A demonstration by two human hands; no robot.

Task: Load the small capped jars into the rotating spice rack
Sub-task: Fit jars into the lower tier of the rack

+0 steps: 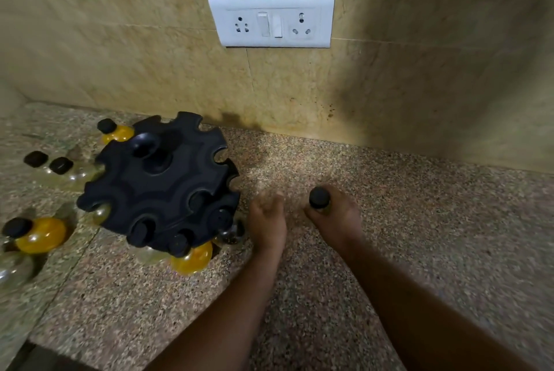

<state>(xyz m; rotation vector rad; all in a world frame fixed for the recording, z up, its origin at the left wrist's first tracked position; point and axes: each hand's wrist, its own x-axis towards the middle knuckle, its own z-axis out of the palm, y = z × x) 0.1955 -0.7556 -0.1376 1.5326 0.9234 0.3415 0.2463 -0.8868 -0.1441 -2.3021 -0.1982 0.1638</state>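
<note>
The black rotating spice rack stands on the granite counter at centre left, with several black-capped jars in its front slots, one with yellow contents. My right hand is closed around a small jar with a black cap, to the right of the rack. My left hand hovers between rack and jar, fingers apart and blurred, holding nothing. Loose jars lie left of the rack: a yellow one, two clear ones, and a yellow one behind the rack.
A tiled wall runs close behind the counter, with a white socket and switch plate. The counter's front edge shows at the lower left. Speckled granite stretches to the right of my hands.
</note>
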